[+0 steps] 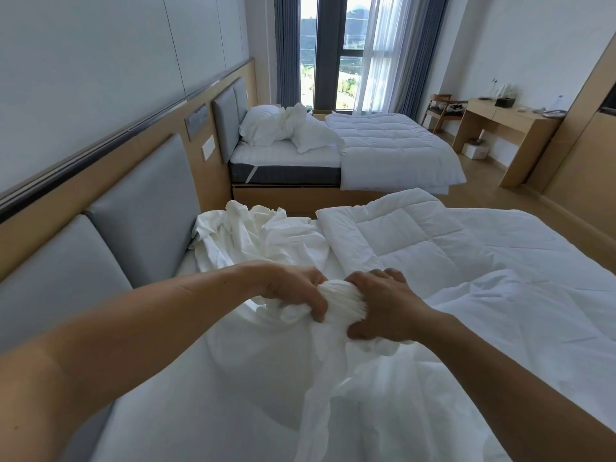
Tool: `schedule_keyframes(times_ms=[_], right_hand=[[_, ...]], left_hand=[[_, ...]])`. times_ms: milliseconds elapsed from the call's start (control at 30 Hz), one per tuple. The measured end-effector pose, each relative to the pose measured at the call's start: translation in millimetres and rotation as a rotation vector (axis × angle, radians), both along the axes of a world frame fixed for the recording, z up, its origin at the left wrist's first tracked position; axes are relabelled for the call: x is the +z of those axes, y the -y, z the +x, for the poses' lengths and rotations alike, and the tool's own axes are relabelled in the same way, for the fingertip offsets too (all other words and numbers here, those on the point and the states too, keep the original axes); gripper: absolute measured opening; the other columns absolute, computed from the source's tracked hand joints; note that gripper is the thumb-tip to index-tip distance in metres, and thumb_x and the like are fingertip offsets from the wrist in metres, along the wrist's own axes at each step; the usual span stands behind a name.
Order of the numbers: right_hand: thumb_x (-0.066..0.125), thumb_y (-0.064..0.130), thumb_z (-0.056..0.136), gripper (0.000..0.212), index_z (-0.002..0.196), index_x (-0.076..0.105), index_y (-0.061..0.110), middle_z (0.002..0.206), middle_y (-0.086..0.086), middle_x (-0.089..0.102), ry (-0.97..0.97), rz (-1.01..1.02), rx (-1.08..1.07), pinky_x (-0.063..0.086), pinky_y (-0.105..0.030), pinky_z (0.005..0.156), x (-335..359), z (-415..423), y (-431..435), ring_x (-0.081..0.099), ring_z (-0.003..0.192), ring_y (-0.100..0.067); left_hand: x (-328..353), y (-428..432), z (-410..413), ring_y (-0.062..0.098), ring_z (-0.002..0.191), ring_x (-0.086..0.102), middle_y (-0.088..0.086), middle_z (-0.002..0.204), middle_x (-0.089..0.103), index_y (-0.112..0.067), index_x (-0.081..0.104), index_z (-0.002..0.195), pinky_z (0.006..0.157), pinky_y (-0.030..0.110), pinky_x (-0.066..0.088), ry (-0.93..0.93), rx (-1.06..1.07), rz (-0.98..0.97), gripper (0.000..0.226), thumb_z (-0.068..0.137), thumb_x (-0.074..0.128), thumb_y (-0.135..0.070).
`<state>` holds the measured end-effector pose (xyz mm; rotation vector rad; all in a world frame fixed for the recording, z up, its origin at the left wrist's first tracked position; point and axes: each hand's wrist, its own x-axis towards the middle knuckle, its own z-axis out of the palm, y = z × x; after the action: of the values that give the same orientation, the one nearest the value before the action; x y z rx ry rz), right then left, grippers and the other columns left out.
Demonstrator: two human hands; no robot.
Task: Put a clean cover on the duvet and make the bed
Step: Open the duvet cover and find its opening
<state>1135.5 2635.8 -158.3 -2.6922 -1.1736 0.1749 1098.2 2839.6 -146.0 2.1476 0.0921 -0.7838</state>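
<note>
A white duvet cover (343,303) is bunched into a thick gathered roll above the near bed (206,378). My left hand (293,288) grips the roll's left side and my right hand (386,308) grips its right side, the two hands almost touching. The rest of the cover hangs down from the roll towards me. The quilted white duvet (416,241) lies spread over the bed's right part, its near corner folded back. Crumpled white linen (243,235) is heaped by the grey headboard (140,201).
A second bed (333,151) stands further off by the window, with pillows, loose linen and a bare duvet on it. A narrow aisle separates the two beds. A wooden desk (506,121) and chair stand along the right wall, with wooden floor between.
</note>
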Motion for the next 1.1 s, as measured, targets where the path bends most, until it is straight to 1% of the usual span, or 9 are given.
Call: schedule_keyframes(times_ms=[167,267,333,533,633,733,800,933,1100], right_hand=[[0.07,0.067,0.071,0.094,0.148,0.03,0.032,0.146,0.01,0.042,0.073,0.03,-0.044,0.01,-0.047,0.121,-6,-4,-5,0.034,0.138,-0.016],[0.064,0.086,0.058,0.11,0.149,0.028,0.034,0.147,0.011,0.043,-0.036,0.054,-0.098,0.016,-0.048,0.12,-6,-7,-12,0.036,0.137,-0.016],[0.063,0.089,0.054,0.111,0.146,0.033,0.033,0.143,0.011,0.048,0.026,0.056,-0.164,0.014,-0.05,0.12,-10,-10,-18,0.04,0.136,-0.017],[0.065,0.057,0.078,0.05,0.121,0.055,0.032,0.116,0.011,0.065,0.232,0.088,-0.159,0.021,-0.043,0.114,-11,-1,-19,0.056,0.116,-0.016],[0.068,0.051,0.079,0.05,0.124,0.054,0.033,0.121,0.011,0.063,0.23,-0.018,-0.078,0.016,-0.047,0.117,0,9,-20,0.051,0.123,-0.018],[0.073,0.056,0.076,0.062,0.13,0.053,0.033,0.133,0.008,0.057,0.328,-0.054,-0.042,0.014,-0.051,0.118,7,14,-22,0.046,0.13,-0.02],[0.081,0.057,0.067,0.073,0.131,0.057,0.029,0.139,0.001,0.056,0.434,0.058,-0.061,0.024,-0.054,0.115,3,15,-22,0.049,0.131,-0.026],[0.09,0.057,0.053,0.082,0.121,0.066,0.016,0.126,-0.013,0.063,0.672,0.378,-0.128,0.047,-0.052,0.096,-10,17,-20,0.061,0.113,-0.035],[0.085,0.036,0.069,0.053,0.112,0.065,0.013,0.108,-0.013,0.064,0.889,0.551,-0.066,0.049,-0.043,0.082,-23,10,-21,0.057,0.099,-0.03]], left_hand=[[-2,-7,4,0.032,0.086,0.07,0.013,0.091,0.073,-0.011,0.073,0.091,0.087,0.051,0.056,0.028,0.107,-0.082,0.034,0.059,0.081,-0.017],[0,-7,4,0.032,0.089,0.07,0.015,0.097,0.073,-0.008,0.071,0.103,0.086,0.05,0.057,0.022,0.127,-0.103,0.039,0.065,0.081,-0.017],[0,-6,5,0.032,0.091,0.071,0.013,0.097,0.074,-0.011,0.071,0.102,0.086,0.048,0.059,0.029,0.137,-0.116,0.039,0.065,0.081,-0.017],[-1,-7,6,0.023,0.084,0.07,0.004,0.087,0.073,-0.017,0.072,0.091,0.079,0.038,0.058,0.054,0.07,-0.038,0.021,0.073,0.081,-0.013],[1,-5,7,0.019,0.08,0.07,0.002,0.087,0.073,-0.019,0.071,0.091,0.073,0.033,0.06,0.066,0.028,0.047,0.023,0.073,0.084,-0.015],[3,-5,9,0.025,0.087,0.072,0.008,0.094,0.074,-0.015,0.071,0.095,0.083,0.043,0.061,0.031,0.08,0.036,0.028,0.071,0.086,-0.015],[5,-8,9,0.03,0.096,0.072,0.011,0.103,0.074,-0.013,0.071,0.102,0.089,0.049,0.058,-0.003,0.157,-0.044,0.038,0.067,0.086,-0.018],[7,-16,10,0.037,0.102,0.068,0.018,0.108,0.071,-0.005,0.067,0.111,0.097,0.057,0.051,-0.047,0.234,-0.209,0.055,0.06,0.083,-0.017],[9,-17,10,0.041,0.109,0.066,0.021,0.115,0.07,-0.003,0.067,0.117,0.097,0.057,0.051,-0.023,0.303,-0.253,0.052,0.067,0.079,-0.013]])
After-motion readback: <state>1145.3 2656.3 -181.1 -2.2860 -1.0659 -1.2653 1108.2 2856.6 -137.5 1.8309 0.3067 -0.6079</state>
